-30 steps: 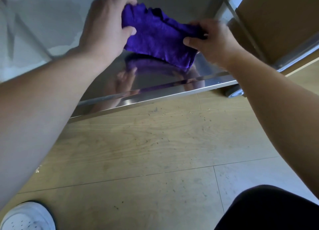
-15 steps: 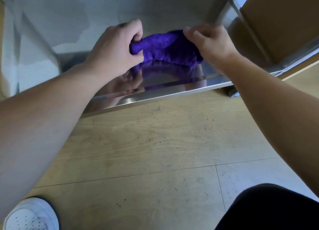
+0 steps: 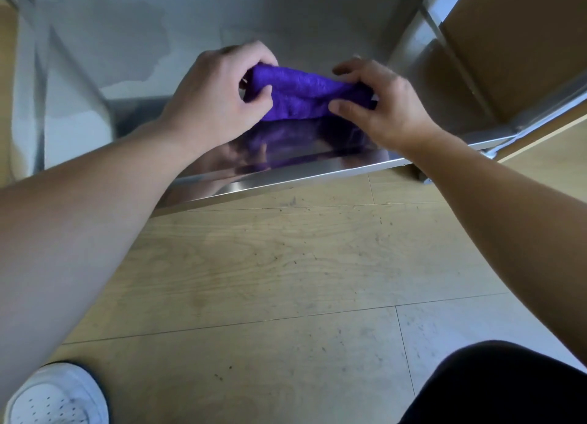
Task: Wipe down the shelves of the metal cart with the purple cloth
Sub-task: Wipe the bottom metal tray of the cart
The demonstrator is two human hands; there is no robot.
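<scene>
I see both hands at the low shelf [image 3: 286, 176] of the metal cart [image 3: 442, 43]. The purple cloth [image 3: 306, 93] is bunched between them, and its lower edge touches the polished steel a little way in from the front lip. The left hand [image 3: 216, 97] grips the cloth's left end, with the fingers curled over the top and the thumb pressed into the front. The right hand [image 3: 382, 107] pinches the right end, with the thumb at the front and the fingers draped over the top. The metal beneath them mirrors the cloth and both hands.

The front lip is folded down and runs at a slant, rising from the left to the right corner, where an upright of the cart stands. Behind the cloth and out to its left there is a broad stretch of bare steel. To the right there is less room, because the upright stands near the right hand and a cardboard box [image 3: 524, 42] sits just beyond that side. Part of a caster [image 3: 424, 176] shows under the right front corner. In front of the lip is a pale wooden floor [image 3: 286, 264].

By my count there is one cloth, two hands, one shelf in view, one upright plainly seen and one box. There is also one white shoe [image 3: 57, 395] at the lower left and one dark-clothed knee [image 3: 502, 388] at the lower right.
</scene>
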